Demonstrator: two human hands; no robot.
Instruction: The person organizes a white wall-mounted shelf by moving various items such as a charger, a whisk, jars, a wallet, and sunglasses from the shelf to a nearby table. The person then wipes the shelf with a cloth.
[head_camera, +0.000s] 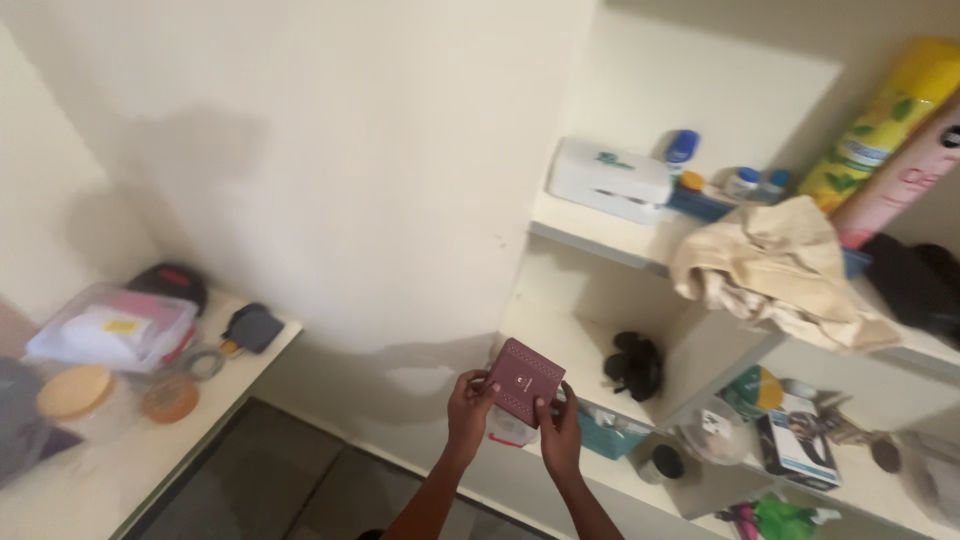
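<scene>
Low in the middle of the frame, both hands hold up a small maroon wallet (524, 394), square and tilted like a diamond, with a stitched border and a small mark at its centre. The left hand (468, 408) curls around the wallet's left edge, fingers half closed and thumb pressed on the front. The right hand (560, 432) grips the lower right corner from below, fingers bent close together on the edge. Neither hand is wide; both are narrowed onto the wallet, which sits in the air in front of the shelves, just left of them.

Behind the wallet, on the middle shelf (590, 355), lies a black bundle (634, 364), and a teal box (606, 430) sits just beside the right hand. On the top shelf at the upper right stand a white box (608, 180), small bottles, a crumpled cream cloth (780, 265) hanging over the edge, and a yellow spray can (885, 120).

At the lower left of the frame a counter (110, 470) carries a clear plastic tub (110, 328), a round orange lid (73, 390) and a dark pouch (253, 327), well apart from the hands.
</scene>
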